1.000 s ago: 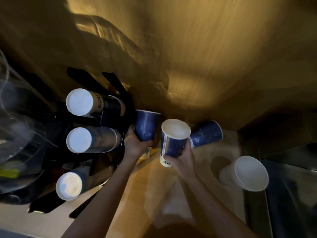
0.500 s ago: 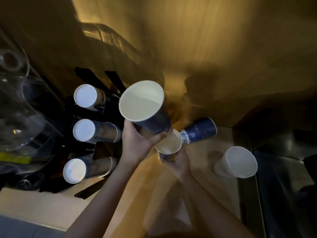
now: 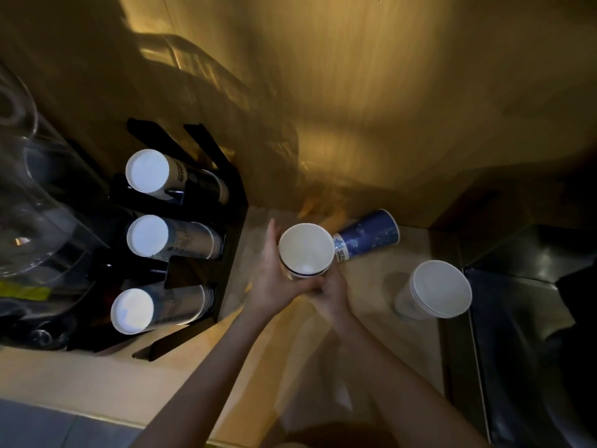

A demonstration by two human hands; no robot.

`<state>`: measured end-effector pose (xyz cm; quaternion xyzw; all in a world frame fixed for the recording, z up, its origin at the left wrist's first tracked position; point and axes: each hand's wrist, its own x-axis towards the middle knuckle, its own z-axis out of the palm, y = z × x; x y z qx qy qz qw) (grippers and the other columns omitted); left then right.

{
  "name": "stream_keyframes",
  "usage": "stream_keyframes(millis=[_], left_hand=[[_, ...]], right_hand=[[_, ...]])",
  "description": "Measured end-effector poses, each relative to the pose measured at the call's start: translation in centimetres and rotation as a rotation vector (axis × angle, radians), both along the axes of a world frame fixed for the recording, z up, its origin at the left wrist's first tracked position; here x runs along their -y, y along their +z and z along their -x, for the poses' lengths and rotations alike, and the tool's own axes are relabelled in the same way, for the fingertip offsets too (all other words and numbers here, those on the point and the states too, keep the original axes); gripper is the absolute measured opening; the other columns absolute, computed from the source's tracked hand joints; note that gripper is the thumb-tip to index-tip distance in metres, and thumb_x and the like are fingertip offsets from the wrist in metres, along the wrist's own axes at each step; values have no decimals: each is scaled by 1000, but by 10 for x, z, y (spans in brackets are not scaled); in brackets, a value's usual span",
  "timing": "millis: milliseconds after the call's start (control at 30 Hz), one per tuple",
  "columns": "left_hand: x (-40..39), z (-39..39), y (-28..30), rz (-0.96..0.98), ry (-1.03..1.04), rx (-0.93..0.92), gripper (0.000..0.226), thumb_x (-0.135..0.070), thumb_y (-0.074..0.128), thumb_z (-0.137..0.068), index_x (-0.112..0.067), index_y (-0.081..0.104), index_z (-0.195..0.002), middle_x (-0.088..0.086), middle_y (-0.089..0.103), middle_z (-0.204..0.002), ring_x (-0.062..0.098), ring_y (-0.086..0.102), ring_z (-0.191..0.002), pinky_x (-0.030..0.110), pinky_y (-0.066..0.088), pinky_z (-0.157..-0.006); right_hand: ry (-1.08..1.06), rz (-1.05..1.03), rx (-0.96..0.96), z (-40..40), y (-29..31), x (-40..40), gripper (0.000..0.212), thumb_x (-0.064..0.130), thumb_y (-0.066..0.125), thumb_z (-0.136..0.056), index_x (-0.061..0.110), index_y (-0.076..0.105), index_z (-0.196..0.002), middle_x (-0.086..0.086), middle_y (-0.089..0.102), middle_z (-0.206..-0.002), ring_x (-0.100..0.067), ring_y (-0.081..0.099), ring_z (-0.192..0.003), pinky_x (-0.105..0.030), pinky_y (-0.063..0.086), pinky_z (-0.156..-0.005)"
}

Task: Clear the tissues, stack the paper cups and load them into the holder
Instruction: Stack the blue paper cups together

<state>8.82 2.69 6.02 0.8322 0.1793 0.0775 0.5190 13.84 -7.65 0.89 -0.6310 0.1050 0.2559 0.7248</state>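
Observation:
Both hands hold a short stack of blue paper cups (image 3: 306,250), mouth up, one nested in the other, above the counter. My left hand (image 3: 274,273) wraps its left side and my right hand (image 3: 329,291) grips it from below. Behind it a single blue cup (image 3: 368,236) lies on its side against the wall. A stack of white-looking cups (image 3: 433,291) stands upright to the right. The black cup holder (image 3: 232,202) on the left carries three rows of cups with white bottoms facing me (image 3: 147,236). No tissues are in sight.
A clear plastic container (image 3: 29,202) sits at the far left beside the holder. A dark steel sink (image 3: 529,302) borders the counter on the right. The wooden wall (image 3: 355,92) rises close behind the cups.
My left hand lifted its blue cup high, then brought it down into the cup in my right hand. The two cups are now nested and both hands hold them.

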Motion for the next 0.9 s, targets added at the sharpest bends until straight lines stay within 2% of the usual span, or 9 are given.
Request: stream_keyframes(millis=[100, 167, 300, 367, 400, 500, 633, 767, 900], left_hand=[[0, -4, -2, -62, -11, 9, 123, -28, 88, -53, -17, 9, -146, 3, 25, -153, 14, 26, -139, 22, 24, -105], [2, -6, -6, -139, -40, 4, 115, -29, 86, -56, -15, 14, -145, 5, 27, -152, 16, 26, -138, 19, 22, -103], [0, -5, -21, -159, -53, 12, 107, -30, 87, -55, -15, 25, -141, 6, 41, -141, 15, 39, -127, 21, 34, -94], [-2, -6, -26, -131, -37, 30, 104, -27, 88, -53, -15, 30, -138, 6, 45, -138, 17, 42, -125, 28, 40, -95], [-2, -7, -28, -107, -29, 36, 103, -25, 88, -52, -16, 31, -137, 5, 46, -137, 18, 44, -124, 29, 42, -95], [-3, -9, -33, -12, -19, 52, 101, -26, 89, -48, -24, 32, -131, 1, 46, -133, 14, 47, -119, 19, 44, -90], [-5, -9, -40, 31, -38, 73, 99, -35, 85, -46, -33, 29, -127, -6, 45, -129, 2, 46, -114, 4, 42, -86], [-8, -11, -41, 28, -47, 78, 96, -23, 90, -48, -43, 29, -120, -14, 45, -123, -14, 43, -111, -1, 39, -84], [-10, -13, -43, 43, -52, 73, 95, -28, 89, -45, -48, 29, -116, -26, 41, -121, -13, 43, -112, 2, 40, -86]], right_hand=[[-89, -173, -119, 0, -5, 0, 11, 23, 53, -91, 21, 60, -100, -6, 65, -97, -22, 64, -93, -36, 60, -66], [-53, -161, -113, 1, -4, 0, 20, 21, 55, -89, 16, 58, -109, -5, 64, -99, -22, 62, -97, -39, 58, -76], [180, 263, 223, 0, -7, 7, 62, 15, 73, -73, 12, 44, -127, -1, 59, -107, -21, 56, -107, -38, 48, -95], [376, 409, 280, -6, -2, 14, 62, 6, 73, -72, 12, 43, -127, -9, 59, -114, -24, 57, -109, -32, 47, -90], [373, 381, 251, -13, -1, 17, 50, 2, 67, -77, 8, 47, -122, -13, 60, -114, -27, 57, -107, -29, 46, -87], [20, 282, 96, -35, 2, 27, 10, 0, 55, -85, 2, 62, -92, -11, 64, -92, -29, 63, -93, -30, 49, -78], [-360, 194, -258, -64, -14, 39, 15, 26, 69, -78, 13, 62, -78, -5, 65, -75, -15, 62, -67, -26, 51, -59], [-357, -3, -421, -88, -24, 43, 62, 48, 78, -61, 15, 53, -107, -7, 66, -98, -21, 65, -84, -32, 51, -65], [-381, -89, -435, -97, -19, 38, 65, 41, 73, -72, 11, 44, -123, -11, 62, -107, -23, 63, -82, -35, 52, -69]])
